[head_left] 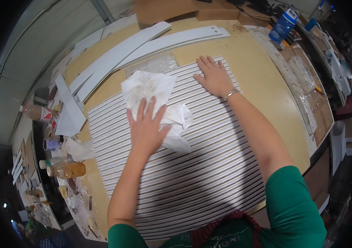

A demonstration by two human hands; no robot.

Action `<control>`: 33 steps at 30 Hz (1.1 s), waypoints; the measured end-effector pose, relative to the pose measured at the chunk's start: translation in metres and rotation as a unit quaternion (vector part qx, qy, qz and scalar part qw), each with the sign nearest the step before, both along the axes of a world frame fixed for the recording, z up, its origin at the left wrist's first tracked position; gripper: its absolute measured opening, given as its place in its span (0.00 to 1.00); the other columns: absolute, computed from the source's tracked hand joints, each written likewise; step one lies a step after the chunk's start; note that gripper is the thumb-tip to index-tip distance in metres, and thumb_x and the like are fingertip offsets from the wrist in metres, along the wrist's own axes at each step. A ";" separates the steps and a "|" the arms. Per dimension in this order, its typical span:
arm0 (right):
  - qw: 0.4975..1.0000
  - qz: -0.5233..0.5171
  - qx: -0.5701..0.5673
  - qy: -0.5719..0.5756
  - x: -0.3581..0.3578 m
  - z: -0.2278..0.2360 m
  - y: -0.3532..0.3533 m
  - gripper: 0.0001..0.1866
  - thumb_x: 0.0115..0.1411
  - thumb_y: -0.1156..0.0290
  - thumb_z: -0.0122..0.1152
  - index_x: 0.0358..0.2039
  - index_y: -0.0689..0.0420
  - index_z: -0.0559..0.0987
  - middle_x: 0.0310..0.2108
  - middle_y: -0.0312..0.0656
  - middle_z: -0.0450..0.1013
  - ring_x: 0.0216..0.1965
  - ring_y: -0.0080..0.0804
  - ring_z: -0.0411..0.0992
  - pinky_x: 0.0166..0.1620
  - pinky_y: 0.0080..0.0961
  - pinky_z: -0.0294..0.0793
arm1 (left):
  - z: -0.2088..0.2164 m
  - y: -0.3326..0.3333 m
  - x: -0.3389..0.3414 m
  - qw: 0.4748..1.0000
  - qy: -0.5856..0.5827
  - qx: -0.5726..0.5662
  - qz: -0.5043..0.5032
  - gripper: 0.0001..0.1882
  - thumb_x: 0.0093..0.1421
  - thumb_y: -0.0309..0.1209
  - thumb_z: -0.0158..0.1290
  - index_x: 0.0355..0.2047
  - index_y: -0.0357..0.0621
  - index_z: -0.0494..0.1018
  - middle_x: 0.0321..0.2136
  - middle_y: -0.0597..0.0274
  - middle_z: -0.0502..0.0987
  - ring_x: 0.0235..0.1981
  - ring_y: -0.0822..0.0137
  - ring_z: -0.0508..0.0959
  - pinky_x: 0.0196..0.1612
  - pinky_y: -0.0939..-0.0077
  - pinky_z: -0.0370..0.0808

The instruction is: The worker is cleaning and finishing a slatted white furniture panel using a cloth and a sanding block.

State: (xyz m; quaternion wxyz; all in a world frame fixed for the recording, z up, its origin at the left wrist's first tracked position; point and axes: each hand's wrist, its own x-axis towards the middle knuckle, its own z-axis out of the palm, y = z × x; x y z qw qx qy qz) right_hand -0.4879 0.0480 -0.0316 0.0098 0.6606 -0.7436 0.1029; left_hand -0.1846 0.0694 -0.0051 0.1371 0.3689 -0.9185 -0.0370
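A large panel of white slats with dark gaps (192, 173) lies flat on a tan worktable (262, 87). A crumpled white cloth (149, 89), stained in places, rests on the panel's far left part. My left hand (147, 126) presses flat on the cloth with fingers spread. At the panel's far right corner, my right hand (214, 76) lies palm down on the slats, a metal bracelet on its wrist. Neither hand grips anything.
Long white strips (143, 45) lie across the table's far side. A blue and white container (282, 25) stands at the far right. Bottles, one with amber liquid (66, 169), tape rolls and scraps crowd a bench on the left. Cardboard (176, 10) sits at the back.
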 end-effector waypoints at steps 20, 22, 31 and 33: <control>1.000 0.001 -0.002 0.025 0.022 0.007 -0.011 0.33 0.67 0.48 0.42 0.67 0.52 0.61 0.68 0.41 0.57 0.71 0.38 0.50 0.70 0.45 0.48 | -0.021 -0.155 0.240 0.923 -0.024 -0.108 0.369 0.18 0.53 0.23 0.48 0.44 0.40 0.77 0.39 0.46 0.76 0.37 0.46 0.75 0.46 0.53 0.72; 0.999 -0.004 0.003 0.039 0.015 0.006 -0.012 0.32 0.67 0.48 0.42 0.67 0.52 0.61 0.68 0.41 0.57 0.71 0.38 0.50 0.70 0.45 0.48 | -0.012 -0.156 0.194 0.932 0.124 -0.122 0.319 0.13 0.54 0.23 0.48 0.38 0.34 0.76 0.34 0.40 0.75 0.36 0.43 0.74 0.43 0.50 0.71; 0.999 -0.005 0.016 0.041 0.013 0.007 -0.010 0.33 0.67 0.49 0.42 0.67 0.52 0.60 0.69 0.40 0.56 0.71 0.37 0.48 0.70 0.44 0.47 | -0.018 -0.136 0.137 0.965 0.018 -0.060 0.254 0.18 0.58 0.28 0.48 0.50 0.45 0.73 0.39 0.46 0.75 0.39 0.45 0.77 0.42 0.52 0.74; 0.999 -0.003 0.013 0.040 0.016 0.009 -0.010 0.33 0.67 0.49 0.42 0.67 0.52 0.59 0.69 0.40 0.55 0.71 0.37 0.48 0.70 0.44 0.47 | -0.010 -0.147 0.222 0.925 -0.024 -0.055 0.375 0.17 0.60 0.29 0.48 0.50 0.43 0.73 0.40 0.47 0.75 0.39 0.45 0.78 0.41 0.52 0.75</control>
